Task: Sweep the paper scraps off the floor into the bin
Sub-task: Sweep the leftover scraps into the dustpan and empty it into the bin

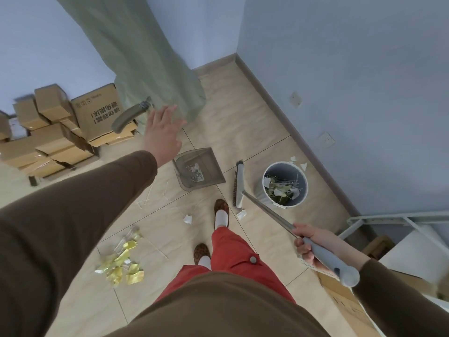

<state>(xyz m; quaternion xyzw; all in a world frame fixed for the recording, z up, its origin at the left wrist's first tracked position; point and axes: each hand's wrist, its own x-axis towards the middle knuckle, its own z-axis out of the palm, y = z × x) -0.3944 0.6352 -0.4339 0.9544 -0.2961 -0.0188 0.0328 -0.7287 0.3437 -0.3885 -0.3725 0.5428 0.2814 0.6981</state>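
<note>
My right hand grips the grey handle of a broom whose brush head rests on the floor beside the bin. My left hand is stretched out with fingers spread, just right of the upright dustpan handle and not touching it. The grey dustpan lies on the tiles with a few scraps inside. A white bin holds paper scraps and sticks. Yellow and white paper scraps lie in a heap at the lower left; two white scraps lie near my feet.
Stacked cardboard boxes fill the left side. A green curtain hangs to the floor behind the dustpan. The wall skirting runs diagonally right of the bin. A white metal frame and boxes stand at the lower right. Thin sticks lie scattered on the tiles.
</note>
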